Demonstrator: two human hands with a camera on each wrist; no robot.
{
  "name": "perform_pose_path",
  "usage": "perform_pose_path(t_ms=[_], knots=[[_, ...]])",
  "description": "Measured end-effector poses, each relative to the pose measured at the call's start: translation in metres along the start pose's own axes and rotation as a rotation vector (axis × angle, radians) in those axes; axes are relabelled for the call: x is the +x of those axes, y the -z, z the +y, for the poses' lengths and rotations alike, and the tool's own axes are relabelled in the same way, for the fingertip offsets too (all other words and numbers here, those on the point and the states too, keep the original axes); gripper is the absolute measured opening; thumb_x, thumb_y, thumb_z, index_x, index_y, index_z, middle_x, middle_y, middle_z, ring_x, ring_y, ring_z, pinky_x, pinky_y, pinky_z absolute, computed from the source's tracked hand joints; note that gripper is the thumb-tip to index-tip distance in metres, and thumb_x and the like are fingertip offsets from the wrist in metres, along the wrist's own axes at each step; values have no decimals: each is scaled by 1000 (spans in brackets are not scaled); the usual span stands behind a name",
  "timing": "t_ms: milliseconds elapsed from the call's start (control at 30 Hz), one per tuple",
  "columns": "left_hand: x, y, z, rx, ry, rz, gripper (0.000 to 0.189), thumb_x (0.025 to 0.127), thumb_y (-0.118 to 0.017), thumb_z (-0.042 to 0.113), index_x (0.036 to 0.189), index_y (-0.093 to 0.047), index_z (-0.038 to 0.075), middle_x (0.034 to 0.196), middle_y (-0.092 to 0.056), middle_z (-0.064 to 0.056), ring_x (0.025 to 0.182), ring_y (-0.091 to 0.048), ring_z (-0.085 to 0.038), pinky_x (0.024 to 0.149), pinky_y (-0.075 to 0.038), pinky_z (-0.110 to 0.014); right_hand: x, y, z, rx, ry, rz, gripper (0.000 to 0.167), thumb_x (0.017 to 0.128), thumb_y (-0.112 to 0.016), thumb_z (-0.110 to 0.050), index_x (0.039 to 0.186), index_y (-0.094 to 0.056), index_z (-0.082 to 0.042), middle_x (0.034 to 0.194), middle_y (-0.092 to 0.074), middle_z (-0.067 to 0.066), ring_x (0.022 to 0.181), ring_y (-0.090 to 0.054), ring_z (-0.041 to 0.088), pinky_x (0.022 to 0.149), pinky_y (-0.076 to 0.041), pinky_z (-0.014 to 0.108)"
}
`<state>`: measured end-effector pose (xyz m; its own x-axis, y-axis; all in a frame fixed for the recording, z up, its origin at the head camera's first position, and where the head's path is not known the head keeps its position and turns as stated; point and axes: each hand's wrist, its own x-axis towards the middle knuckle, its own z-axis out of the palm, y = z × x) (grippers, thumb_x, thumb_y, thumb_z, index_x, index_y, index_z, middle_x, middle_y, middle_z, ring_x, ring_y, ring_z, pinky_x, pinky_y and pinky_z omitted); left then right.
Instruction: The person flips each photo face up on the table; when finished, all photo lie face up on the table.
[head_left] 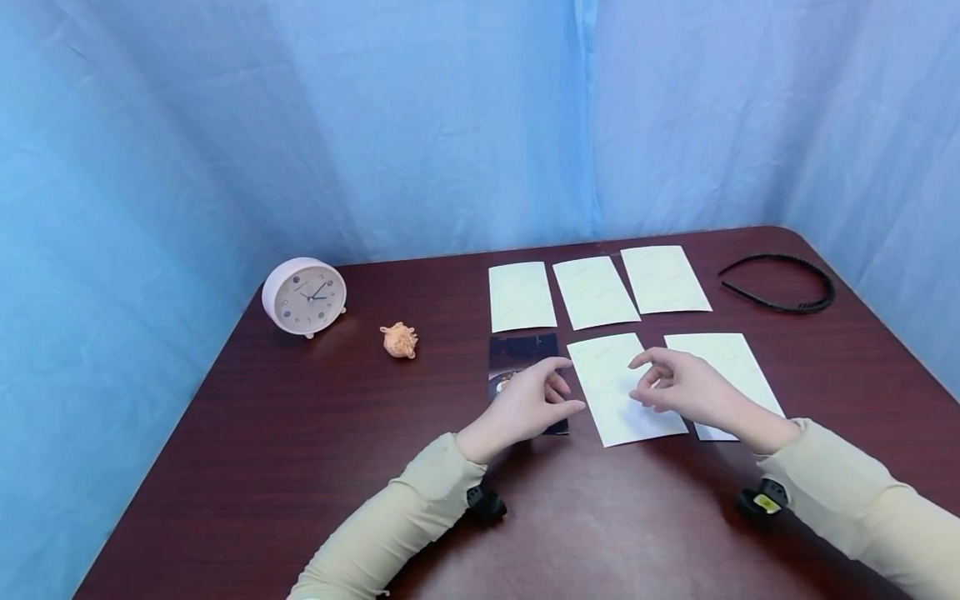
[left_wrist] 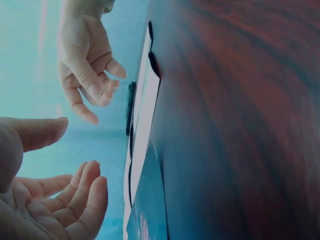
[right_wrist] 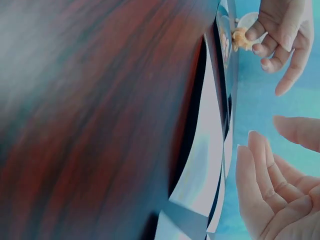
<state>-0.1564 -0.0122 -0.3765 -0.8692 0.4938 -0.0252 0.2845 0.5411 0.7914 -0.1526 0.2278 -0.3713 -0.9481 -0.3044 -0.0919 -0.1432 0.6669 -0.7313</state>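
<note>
Under the right hand [head_left: 684,386] — empty and loosely curved, like the left hand [head_left: 527,402] — the middle front card [head_left: 612,390] runs lengthwise forward.

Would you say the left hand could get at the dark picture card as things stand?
Probably yes: the left hand holds nothing and hovers above the dark picture card, with nothing visible between them.

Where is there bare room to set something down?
Bare tabletop spreads between the left sleeve, clock and beige bundle; another patch lies right of the cards, nearer than the headband. Crowded: both card rows, left hand and right hand over the nearer.
</note>
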Motion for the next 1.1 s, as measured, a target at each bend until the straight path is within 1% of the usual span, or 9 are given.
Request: perform_pose_path(t_ms=[167, 233, 300, 433, 500, 600, 733, 867, 1100], knots=[[6, -7, 7, 20, 5, -32, 59, 86, -71, 20, 136, -46, 3, 99, -64, -6, 79, -63, -6, 67, -47, -15, -2, 4, 7, -105, 93, 53, 36, 81, -73, -11, 111, -59, 2, 83, -65, 1, 75, -61, 11, 63, -47, 22], [8, -9, 9, 26, 1, -42, 59, 85, -71, 21, 136, -47, 3, 101, -65, -7, 82, -63, -7, 68, -47, -15, -2, 6, 8, -121, 119, 62, 36, 80, -74, -11, 111, -60, 2, 86, -65, 2, 78, -61, 13, 65, -48, 23], [10, -12, 10, 42, -12, -47, 59, 85, -72, 21, 135, -47, 2, 103, -64, -9, 86, -63, -10, 71, -47, -15, -4, 7, 7, -127, 129, 67, 37, 80, -74, -12, 111, -60, 2, 89, -65, 4, 82, -62, 16, 69, -50, 27], [14, -15, 12, 95, -31, -52, 60, 85, -72, 25, 135, -48, 3, 110, -63, -11, 96, -62, -16, 80, -47, -18, -5, 8, 8, -130, 135, 77, 38, 80, -75, -11, 112, -60, 3, 97, -65, 13, 91, -63, 28, 80, -54, 42], [15, -16, 13, 136, -36, -59, 61, 85, -71, 27, 136, -47, 4, 115, -61, -11, 102, -60, -17, 85, -47, -19, -5, 7, 9, -137, 139, 72, 39, 80, -75, -11, 112, -59, 4, 102, -65, 18, 96, -62, 33, 84, -52, 49], [15, -18, 13, 175, -33, -76, 62, 85, -70, 30, 137, -47, 5, 121, -58, -11, 108, -57, -17, 89, -46, -21, -5, 5, 12, -164, 161, 56, 41, 79, -75, -12, 113, -59, 5, 108, -63, 21, 101, -60, 38, 87, -50, 52], [17, -21, 15, 214, -31, -96, 64, 85, -70, 32, 138, -46, 5, 129, -56, -11, 115, -51, -16, 94, -44, -21, -5, 2, 13, -224, 208, 48, 47, 76, -78, -15, 113, -59, 5, 110, -61, 22, 104, -58, 39, 88, -48, 53], [20, -27, 16, 246, -36, -110, 67, 85, -70, 34, 139, -45, 4, 133, -53, -10, 120, -47, -16, 96, -42, -20, -4, -1, 15, -269, 222, 31, 53, 73, -81, -19, 115, -58, 5, 113, -60, 23, 106, -55, 39, 89, -45, 53], [28, -41, 16, 349, -10, -136, 71, 82, -72, 39, 140, -44, 8, 133, -53, -10, 125, -44, -20, 100, -40, -25, -5, -7, 19, -264, 216, -6, 58, 73, -80, -18, 119, -55, 6, 117, -57, 24, 109, -52, 38, 88, -44, 52]])
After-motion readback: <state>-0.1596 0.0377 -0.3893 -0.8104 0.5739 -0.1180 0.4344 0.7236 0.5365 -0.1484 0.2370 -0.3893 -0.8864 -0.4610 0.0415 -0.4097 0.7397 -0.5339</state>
